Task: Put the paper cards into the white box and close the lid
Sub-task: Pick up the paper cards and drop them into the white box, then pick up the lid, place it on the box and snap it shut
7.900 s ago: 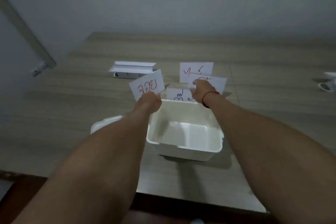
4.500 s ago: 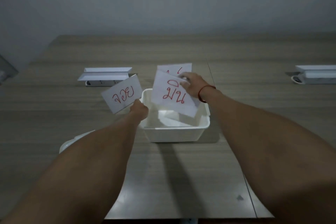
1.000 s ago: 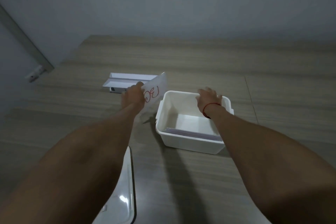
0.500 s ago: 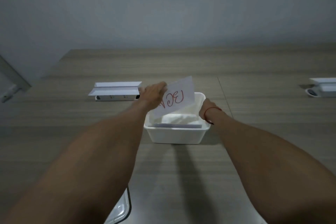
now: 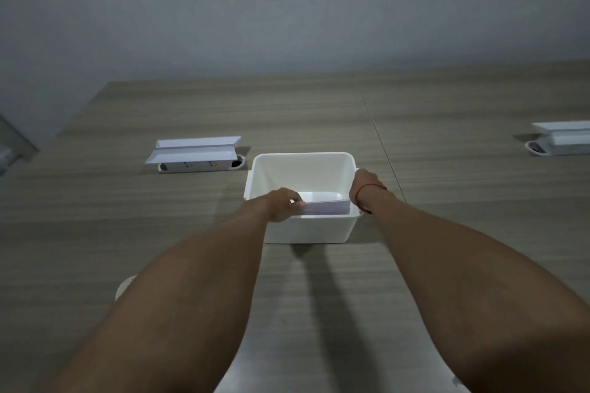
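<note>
The white box (image 5: 306, 230) stands open in the middle of the wooden table. Inside it lies a stack of white paper cards (image 5: 325, 205). My left hand (image 5: 284, 205) reaches into the box at its left near corner, fingers pinched on the left edge of the top card. My right hand (image 5: 362, 185) rests against the right wall of the box, gripping the rim; its fingers are partly hidden. A small part of the white lid (image 5: 123, 289) peeks out left of my left forearm.
A white flip-up power socket unit (image 5: 194, 155) sits on the table behind and left of the box. A second such unit (image 5: 562, 137) is at the far right edge. A seam runs through the tabletop (image 5: 376, 131).
My left hand has lowered the card with red writing into the box onto the stack. My right hand stays at the box's right side.
</note>
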Tool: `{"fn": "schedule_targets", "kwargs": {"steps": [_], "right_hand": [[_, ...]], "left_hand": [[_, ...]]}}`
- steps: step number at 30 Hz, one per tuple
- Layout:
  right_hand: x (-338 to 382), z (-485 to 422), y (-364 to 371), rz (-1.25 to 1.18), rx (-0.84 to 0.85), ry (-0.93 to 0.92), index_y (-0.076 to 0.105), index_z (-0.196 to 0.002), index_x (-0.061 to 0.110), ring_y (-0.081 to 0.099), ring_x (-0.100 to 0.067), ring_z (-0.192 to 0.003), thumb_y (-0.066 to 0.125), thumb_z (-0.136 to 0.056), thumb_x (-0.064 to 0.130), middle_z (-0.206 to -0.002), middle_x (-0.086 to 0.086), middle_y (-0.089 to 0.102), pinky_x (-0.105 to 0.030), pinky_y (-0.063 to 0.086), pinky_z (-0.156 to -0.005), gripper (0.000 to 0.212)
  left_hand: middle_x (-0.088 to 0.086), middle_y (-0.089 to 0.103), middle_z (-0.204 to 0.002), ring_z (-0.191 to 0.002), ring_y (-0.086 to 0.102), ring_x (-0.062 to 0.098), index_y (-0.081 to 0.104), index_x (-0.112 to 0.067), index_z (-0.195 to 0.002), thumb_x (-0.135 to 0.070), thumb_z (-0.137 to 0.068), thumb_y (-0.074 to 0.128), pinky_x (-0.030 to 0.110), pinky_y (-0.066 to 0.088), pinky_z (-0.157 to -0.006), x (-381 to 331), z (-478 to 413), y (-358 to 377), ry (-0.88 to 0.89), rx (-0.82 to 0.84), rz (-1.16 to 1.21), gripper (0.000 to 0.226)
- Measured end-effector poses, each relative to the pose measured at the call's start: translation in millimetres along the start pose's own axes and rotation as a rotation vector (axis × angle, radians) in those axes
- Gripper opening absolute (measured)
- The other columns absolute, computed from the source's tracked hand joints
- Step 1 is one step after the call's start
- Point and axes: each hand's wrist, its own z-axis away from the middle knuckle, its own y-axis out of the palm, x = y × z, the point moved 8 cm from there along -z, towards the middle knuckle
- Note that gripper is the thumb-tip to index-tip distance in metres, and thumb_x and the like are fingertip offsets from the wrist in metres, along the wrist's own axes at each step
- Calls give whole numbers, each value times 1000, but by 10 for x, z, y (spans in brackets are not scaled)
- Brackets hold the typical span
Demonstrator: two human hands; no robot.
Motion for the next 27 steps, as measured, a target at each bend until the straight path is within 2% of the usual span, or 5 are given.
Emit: {"fn": "schedule_targets", "kwargs": {"steps": [4,8,14,21,27], "right_hand": [[-19,-40,-11,-6,-35,25,55,-125,2,58,-36,-118,47,-88,-2,-131,-19,56,-37,49,-93,38],[22,-100,-10,-2,-33,33,53,-131,5,55,-34,-122,49,-89,1,-136,-17,53,-36,47,-97,42],[75,-175,-16,0,-27,38,51,-133,7,54,-34,-124,49,-90,2,-137,-17,51,-36,45,-99,44],[306,-18,-120,95,-18,43,51,-132,7,50,-34,-127,50,-88,13,-138,-14,52,-40,40,-105,44],[1287,339,-136,65,-5,-182,51,-132,6,46,-35,-131,50,-92,25,-141,-18,49,-44,35,-112,44]], "left_hand": [[17,62,-101,-98,59,29,67,1,-103,-36,-98,43,32,44,-84,43,8,-135,-34,-124,73,44],[15,55,-130,-122,50,34,56,-13,-127,-29,-95,49,42,43,-101,330,145,-544,-240,-619,15,37],[21,48,-138,-125,50,37,35,-3,-140,-2,-88,49,40,45,-99,755,75,-331,-499,-439,262,53],[20,57,-131,-120,55,34,50,2,-127,-20,-91,56,35,47,-91,845,266,-587,-492,-501,294,43],[21,58,-131,-120,56,35,50,2,-130,-28,-90,55,32,46,-86,1281,905,-985,-547,-582,251,50]]}}
